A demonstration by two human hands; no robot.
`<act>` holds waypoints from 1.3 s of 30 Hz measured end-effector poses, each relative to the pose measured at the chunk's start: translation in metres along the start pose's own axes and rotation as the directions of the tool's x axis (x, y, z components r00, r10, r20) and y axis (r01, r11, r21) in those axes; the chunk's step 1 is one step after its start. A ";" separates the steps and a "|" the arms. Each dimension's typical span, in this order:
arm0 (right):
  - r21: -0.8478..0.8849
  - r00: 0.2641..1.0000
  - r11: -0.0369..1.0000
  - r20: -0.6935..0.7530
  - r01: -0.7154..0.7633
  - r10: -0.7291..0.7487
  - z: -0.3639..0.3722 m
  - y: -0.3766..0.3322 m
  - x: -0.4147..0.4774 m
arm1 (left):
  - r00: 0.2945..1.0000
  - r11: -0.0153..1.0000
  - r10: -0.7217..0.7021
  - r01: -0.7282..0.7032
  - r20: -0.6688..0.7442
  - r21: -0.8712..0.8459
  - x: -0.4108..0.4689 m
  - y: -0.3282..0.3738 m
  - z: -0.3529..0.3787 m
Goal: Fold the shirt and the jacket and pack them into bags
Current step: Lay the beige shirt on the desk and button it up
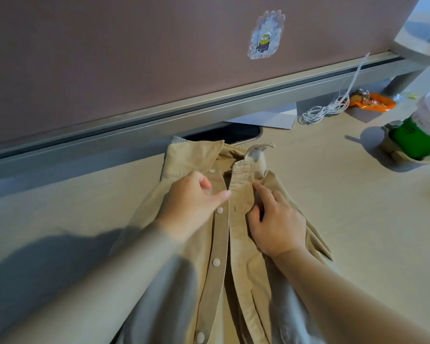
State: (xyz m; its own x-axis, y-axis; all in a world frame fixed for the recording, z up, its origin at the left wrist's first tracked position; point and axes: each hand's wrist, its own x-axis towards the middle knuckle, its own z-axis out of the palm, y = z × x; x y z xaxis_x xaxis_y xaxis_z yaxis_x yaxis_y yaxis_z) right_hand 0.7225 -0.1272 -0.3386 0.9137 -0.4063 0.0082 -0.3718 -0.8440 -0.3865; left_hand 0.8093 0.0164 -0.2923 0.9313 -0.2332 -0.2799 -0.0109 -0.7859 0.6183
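Note:
A beige button-up shirt (pixel 236 264) lies front up on the light desk (pixel 333 194), collar toward the partition, with its front placket unbuttoned. My left hand (pixel 191 202) lies on the left front panel near the top and pinches the button placket between thumb and fingers. My right hand (pixel 276 219) sits on the right front panel, forefinger pointing at the collar, the other fingers curled into the fabric. No jacket and no bags are in view.
A grey-brown partition (pixel 159 58) with a sticker (pixel 265 36) closes the desk's far side. At the right stand a green bottle in a pouch (pixel 417 137), a coiled white cable (pixel 320 111), an orange snack wrapper (pixel 372 103) and a sheet of paper (pixel 271 119).

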 end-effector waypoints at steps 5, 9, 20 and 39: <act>0.135 0.983 0.991 0.181 -0.027 0.003 -0.018 0.004 0.000 | 0.988 0.989 -0.101 0.087 0.116 0.118 -0.029 -0.017 0.018; 0.319 0.956 0.934 0.284 -0.163 0.070 -0.033 -0.003 -0.016 | 0.997 0.995 -0.055 0.051 0.049 0.087 -0.034 -0.021 0.025; 0.240 0.977 0.950 0.128 -0.197 0.170 -0.012 -0.053 -0.023 | 0.998 0.998 -0.051 0.052 -0.045 0.036 -0.030 -0.031 0.032; 0.165 0.999 0.986 0.043 -0.032 0.025 0.008 -0.043 -0.039 | 1.000 0.999 0.006 -0.006 0.003 -0.034 -0.021 -0.040 0.029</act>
State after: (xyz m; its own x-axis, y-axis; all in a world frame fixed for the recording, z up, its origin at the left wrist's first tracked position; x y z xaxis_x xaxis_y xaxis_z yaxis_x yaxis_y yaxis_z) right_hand 0.7044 -0.0727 -0.3303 0.9102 -0.4122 -0.0410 -0.3688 -0.7610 -0.5337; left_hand 0.7791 0.0362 -0.3328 0.9302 -0.2392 -0.2783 -0.0037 -0.7644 0.6447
